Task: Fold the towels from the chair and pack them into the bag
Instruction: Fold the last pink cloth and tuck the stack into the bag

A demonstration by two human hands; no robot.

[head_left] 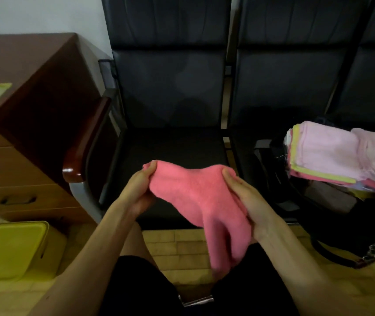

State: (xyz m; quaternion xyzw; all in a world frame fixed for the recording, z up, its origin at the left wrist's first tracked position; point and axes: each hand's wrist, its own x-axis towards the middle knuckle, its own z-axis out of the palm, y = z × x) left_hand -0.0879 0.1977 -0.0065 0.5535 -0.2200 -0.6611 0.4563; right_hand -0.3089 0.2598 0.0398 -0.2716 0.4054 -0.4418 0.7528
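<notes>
Fingers (151,167) of left hand (136,190) and right hand (245,197) pinch pink towel (204,201) — folded stack (332,156) atop black bag (307,224).

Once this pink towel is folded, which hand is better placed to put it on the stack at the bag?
Right, probably. The right hand grips the pink towel on the side nearest the folded stack and black bag; the left hand would have to reach across.
</notes>
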